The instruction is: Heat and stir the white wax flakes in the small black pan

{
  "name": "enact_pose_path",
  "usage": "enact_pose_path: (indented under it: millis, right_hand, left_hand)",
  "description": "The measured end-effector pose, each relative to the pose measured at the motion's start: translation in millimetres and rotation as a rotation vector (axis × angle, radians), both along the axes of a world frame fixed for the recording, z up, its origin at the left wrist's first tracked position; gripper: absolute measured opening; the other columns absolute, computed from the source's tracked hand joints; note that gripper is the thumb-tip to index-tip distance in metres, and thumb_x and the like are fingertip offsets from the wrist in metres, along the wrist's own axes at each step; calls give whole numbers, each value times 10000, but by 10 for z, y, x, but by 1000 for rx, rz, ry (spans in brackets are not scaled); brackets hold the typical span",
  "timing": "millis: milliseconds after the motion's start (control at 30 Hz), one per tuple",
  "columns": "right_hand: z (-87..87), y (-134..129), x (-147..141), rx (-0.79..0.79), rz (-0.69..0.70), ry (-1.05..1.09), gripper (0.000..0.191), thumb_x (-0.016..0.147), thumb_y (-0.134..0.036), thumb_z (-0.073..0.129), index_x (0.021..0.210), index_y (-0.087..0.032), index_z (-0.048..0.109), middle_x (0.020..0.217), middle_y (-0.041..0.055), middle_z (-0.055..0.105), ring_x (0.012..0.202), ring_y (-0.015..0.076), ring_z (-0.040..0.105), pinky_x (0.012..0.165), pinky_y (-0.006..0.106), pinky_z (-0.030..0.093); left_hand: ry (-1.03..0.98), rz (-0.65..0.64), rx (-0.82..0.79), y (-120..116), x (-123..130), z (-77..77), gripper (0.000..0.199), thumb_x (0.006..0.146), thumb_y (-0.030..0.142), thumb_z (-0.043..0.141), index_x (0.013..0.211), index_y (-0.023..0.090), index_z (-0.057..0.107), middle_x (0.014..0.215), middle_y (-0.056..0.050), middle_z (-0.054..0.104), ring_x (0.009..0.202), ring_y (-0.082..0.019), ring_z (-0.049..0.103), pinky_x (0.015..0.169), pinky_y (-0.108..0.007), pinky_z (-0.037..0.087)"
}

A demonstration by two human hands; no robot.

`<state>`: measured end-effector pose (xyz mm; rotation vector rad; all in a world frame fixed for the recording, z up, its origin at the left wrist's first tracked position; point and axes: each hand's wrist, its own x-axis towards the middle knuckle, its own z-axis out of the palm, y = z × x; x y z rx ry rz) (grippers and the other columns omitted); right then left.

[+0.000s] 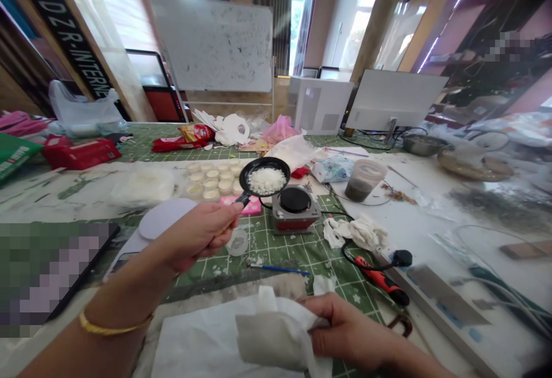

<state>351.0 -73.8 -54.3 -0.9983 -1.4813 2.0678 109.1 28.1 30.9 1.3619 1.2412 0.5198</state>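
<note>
My left hand [207,233] is closed around the handle of a small black pan [285,165], held up at the middle of the view. White flakes or chunks [266,181] lie in the pan. Just right of and below it stands a small electric hot plate [295,208] with a black round top. Near the bottom, my right hand [334,329] pinches the edge of a white paper sheet or tissue [207,338], partly folded over. A blue brush [280,269] lies between the hands.
Filled small cups [211,183] stand behind the left hand. A white disc on a scale [166,217] is at left. To the right are a plastic cup with dark contents [364,181], crumpled tissue [357,232], a red-black tool [382,280] and a power strip [448,315].
</note>
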Motion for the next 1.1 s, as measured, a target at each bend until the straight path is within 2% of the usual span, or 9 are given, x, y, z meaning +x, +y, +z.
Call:
enact_pose_path:
  millis: [67, 133, 200, 433, 600, 833, 1000, 1100]
  right_hand:
    - [61, -34, -28, 202, 22, -73, 211, 763, -196, 552, 938, -149, 661, 896, 25, 601, 792, 101, 539, 696, 182, 410]
    - [139, -55, -64, 402, 46, -166, 274, 761, -101, 489, 964, -185, 653, 939, 14, 596, 874, 112, 535, 770, 193, 397]
    - [204, -66, -93, 515, 60, -245, 357, 738, -40, 458, 990, -218, 639, 952, 1, 596, 900, 106, 533, 799, 188, 384]
    - [240, -63, -102, 573, 88, -320, 405, 725, -4, 441, 1013, -228, 617, 974, -1, 593, 914, 88, 541, 810, 159, 380]
    - [241, -56, -68, 583, 92, -319, 417, 728, -8, 453, 1035, -245, 607, 978, -10, 593, 919, 84, 540, 818, 152, 382]
    - [308, -73, -54, 632, 118, -420, 416, 742, -38, 471, 1085, -237, 597, 1018, 7, 600, 955, 96, 550, 847, 160, 399]
    - [318, -107, 25, 733, 12, -515, 417, 757, -104, 484, 1156, -195, 567, 1108, 55, 600, 1002, 116, 557, 881, 187, 418]
    - [261, -81, 110, 780, -86, -554, 404, 780, -135, 463, 1169, -198, 552, 1114, 62, 604, 993, 128, 566, 886, 242, 434]
  left_hand:
    - [-39, 13, -21, 62, 154, -11, 360, 782, 516, 453, 649, 185, 404, 381, 90, 306, 312, -27, 183, 306, -137, 113]
    - [-75, 22, -42, 108, 308, -50, 338, 785, 484, 469, 645, 183, 403, 374, 92, 309, 308, -24, 178, 304, -136, 107]
    - [-104, 24, -65, 143, 444, -119, 331, 792, 467, 469, 640, 180, 405, 375, 91, 317, 307, -21, 185, 306, -135, 109]
    - [-147, 50, -142, 177, 789, -427, 321, 822, 455, 429, 668, 175, 403, 404, 83, 360, 302, -19, 219, 315, -149, 117]
    - [-150, 85, -193, 150, 939, -517, 298, 840, 440, 407, 691, 183, 383, 412, 86, 371, 295, -18, 222, 322, -157, 125]
    - [-170, 38, -186, 128, 958, -530, 414, 781, 579, 415, 677, 178, 432, 395, 68, 405, 272, -37, 254, 305, -175, 155]
    - [-133, -25, -258, 171, 785, -578, 738, 679, 793, 203, 727, 132, 528, 527, -47, 585, 324, -95, 439, 343, -203, 241]
    - [-121, -60, -270, 84, 577, -576, 762, 677, 788, 234, 797, 110, 560, 696, -98, 647, 494, -133, 558, 434, -216, 344]
